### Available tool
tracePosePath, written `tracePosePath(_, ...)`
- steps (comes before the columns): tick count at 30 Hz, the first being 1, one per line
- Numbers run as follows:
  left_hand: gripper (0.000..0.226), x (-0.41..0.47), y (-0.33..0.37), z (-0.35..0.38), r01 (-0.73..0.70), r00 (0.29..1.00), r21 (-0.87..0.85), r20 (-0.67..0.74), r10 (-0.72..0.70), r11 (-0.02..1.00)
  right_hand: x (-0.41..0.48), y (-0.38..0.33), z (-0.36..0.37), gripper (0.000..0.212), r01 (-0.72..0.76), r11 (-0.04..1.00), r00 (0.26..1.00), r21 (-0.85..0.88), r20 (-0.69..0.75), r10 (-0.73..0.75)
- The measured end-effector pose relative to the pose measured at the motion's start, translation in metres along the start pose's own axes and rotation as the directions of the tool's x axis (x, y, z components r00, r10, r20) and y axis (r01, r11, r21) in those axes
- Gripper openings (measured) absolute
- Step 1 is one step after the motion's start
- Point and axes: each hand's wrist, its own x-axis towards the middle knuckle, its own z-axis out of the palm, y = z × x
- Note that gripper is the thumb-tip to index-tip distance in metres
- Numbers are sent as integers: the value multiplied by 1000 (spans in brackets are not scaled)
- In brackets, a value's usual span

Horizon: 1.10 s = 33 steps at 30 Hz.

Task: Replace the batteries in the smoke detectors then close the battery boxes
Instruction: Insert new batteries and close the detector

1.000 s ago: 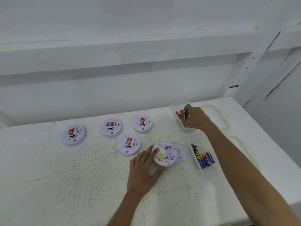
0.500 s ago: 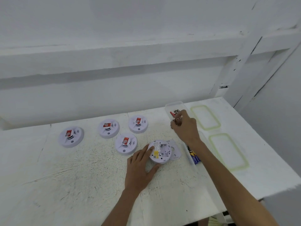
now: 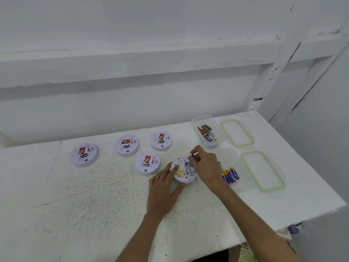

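An overturned white smoke detector (image 3: pixel 182 172) lies on the white table (image 3: pixel 94 195) with its battery compartment open. My left hand (image 3: pixel 163 191) grips its near-left side between thumb and fingers. My right hand (image 3: pixel 204 164) hovers over the compartment and pinches a battery (image 3: pixel 191 154), of which only the metal end shows. The detector's loose cover (image 3: pixel 198 179) peeks out under my right wrist. A clear box (image 3: pixel 196 121) at the back holds several mixed batteries (image 3: pixel 206 133). A nearer clear box (image 3: pixel 239 167) holds blue batteries (image 3: pixel 230 175).
Several closed smoke detectors with red stickers sit face up to the left: one (image 3: pixel 84 155) far left, one (image 3: pixel 128 145), one (image 3: pixel 161 140) and one (image 3: pixel 147 163) beside the open detector. Two green-rimmed lids (image 3: pixel 237 133) (image 3: pixel 263 171) lie right of the boxes. The table's right edge is close.
My right hand has left the far box with a battery and come back down to the open detector. My left hand has stayed on the detector.
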Motion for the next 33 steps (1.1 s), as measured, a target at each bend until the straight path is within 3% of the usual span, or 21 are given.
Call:
tracePosePath(9,66,-1,1,1,9,1000,-24,-23,-9,1000,-13,3,15,13,99,960,995,-260,40,-91)
tracePosePath(12,67,0,2,2,16,1000,-11,-13,-16,1000,-20,5,27,17,237,828,969,-508,181,-166)
tracePosePath(14,68,0,2,2,22,1000,-4,-10,-22,1000,-27,-2,31,20,260,705,949,-660,308,-61)
tracePosePath(16,68,0,2,1,29,1000,-3,-6,-29,1000,-33,-16,28,22,230,646,952,-728,306,6)
tracePosePath(18,68,-1,3,2,27,1000,-4,-5,-27,1000,-29,-27,21,15,220,680,962,-700,272,-31)
tracePosePath(22,68,-1,2,1,11,1000,-7,-10,-11,1000,4,-24,-1,33,21,889,997,-458,78,16)
tracePosePath(27,68,0,3,-1,-10,1000,6,-16,11,1000,54,1,-34,18,-147,975,974,-169,-196,112)
tracePosePath(29,67,0,2,0,-13,1000,6,-15,13,1000,77,15,-41,19,-196,971,971,-138,-163,172)
tracePosePath(33,67,0,2,0,-12,1000,12,-15,12,1000,116,40,-35,32,-136,949,989,-285,18,147)
